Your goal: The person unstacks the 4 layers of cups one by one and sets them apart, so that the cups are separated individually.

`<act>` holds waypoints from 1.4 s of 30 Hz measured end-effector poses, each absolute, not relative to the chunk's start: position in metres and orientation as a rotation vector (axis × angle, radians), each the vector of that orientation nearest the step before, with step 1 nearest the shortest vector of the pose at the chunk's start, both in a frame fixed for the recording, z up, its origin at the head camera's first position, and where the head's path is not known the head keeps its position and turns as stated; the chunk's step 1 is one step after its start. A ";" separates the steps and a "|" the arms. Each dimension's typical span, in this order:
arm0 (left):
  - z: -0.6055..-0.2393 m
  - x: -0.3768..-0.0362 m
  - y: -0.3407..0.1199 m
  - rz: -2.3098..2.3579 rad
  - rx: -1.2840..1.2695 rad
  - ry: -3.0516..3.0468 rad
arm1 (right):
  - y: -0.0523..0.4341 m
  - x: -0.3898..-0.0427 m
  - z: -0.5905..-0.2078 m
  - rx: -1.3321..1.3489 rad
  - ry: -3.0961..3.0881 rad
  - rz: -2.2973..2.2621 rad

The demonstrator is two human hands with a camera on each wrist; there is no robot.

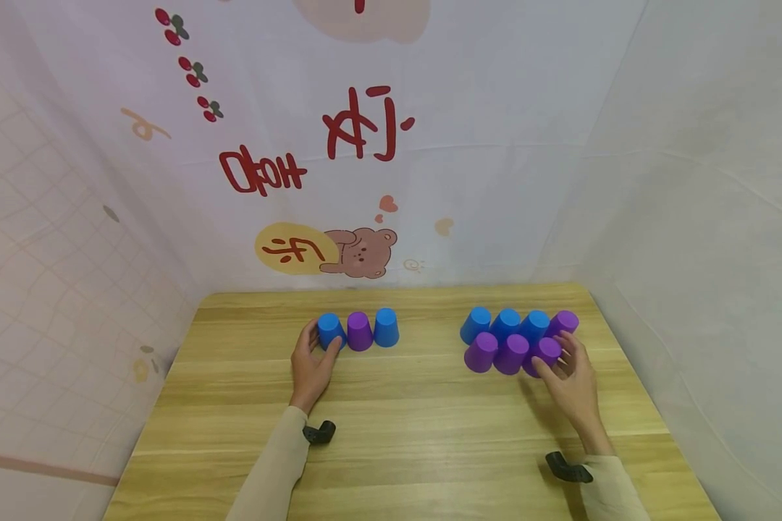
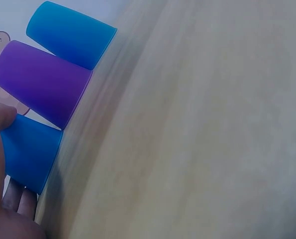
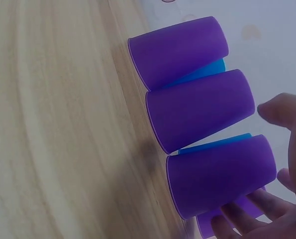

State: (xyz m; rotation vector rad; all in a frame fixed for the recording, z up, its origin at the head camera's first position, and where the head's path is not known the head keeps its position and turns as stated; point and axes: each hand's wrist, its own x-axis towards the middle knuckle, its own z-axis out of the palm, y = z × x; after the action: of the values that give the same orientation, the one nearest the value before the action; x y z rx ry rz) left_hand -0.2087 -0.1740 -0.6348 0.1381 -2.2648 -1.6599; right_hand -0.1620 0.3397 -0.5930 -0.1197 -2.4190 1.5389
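Observation:
At the left stands a row of three upside-down plastic cups. My left hand [image 1: 312, 367] grips the leftmost blue cup [image 1: 329, 331], thumb on the near side and fingers round the far left side. Beside it are a purple cup [image 1: 360, 332] and another blue cup [image 1: 387, 328]. On the right, my right hand [image 1: 572, 373] is at the front-right purple cup [image 3: 220, 177]. Its fingers lie along that cup's right side, while the thumb [image 3: 277, 110] stands off the cup in the right wrist view. Two more purple cups [image 1: 481, 353] [image 1: 512, 355] continue this front row leftward.
Behind the front purple row stand three blue cups [image 1: 476, 325] and, at the right end, a purple cup [image 1: 565, 323], all upside down. The wooden table [image 1: 417, 434] meets a printed white cloth wall [image 1: 482, 159] at the back. Dark wrist mounts [image 1: 319, 433] sit on both sleeves.

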 end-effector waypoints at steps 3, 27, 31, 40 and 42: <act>-0.635 -0.209 -0.174 -1.659 0.140 -2.265 | 0.339 -0.159 -0.590 -0.125 -2.435 1.543; -0.635 -0.210 -0.175 -1.652 0.152 -2.266 | 0.314 -0.153 -0.536 -0.053 -2.336 1.496; -0.635 -0.209 -0.174 -1.654 0.150 -2.267 | 0.300 -0.155 -0.520 -0.011 -2.348 1.505; -0.636 -0.209 -0.175 -1.654 0.148 -2.261 | 0.266 -0.165 -0.502 0.226 -2.286 1.555; -0.636 -0.209 -0.175 -1.654 0.146 -2.259 | 0.258 -0.168 -0.500 0.277 -2.265 1.585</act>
State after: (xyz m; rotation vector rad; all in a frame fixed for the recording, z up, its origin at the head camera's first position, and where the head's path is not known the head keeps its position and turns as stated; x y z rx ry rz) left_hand -0.2094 -0.1747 -0.6363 0.1461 -2.2591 -1.6541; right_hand -0.1683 0.2581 -0.5003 0.2772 -2.2651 1.5846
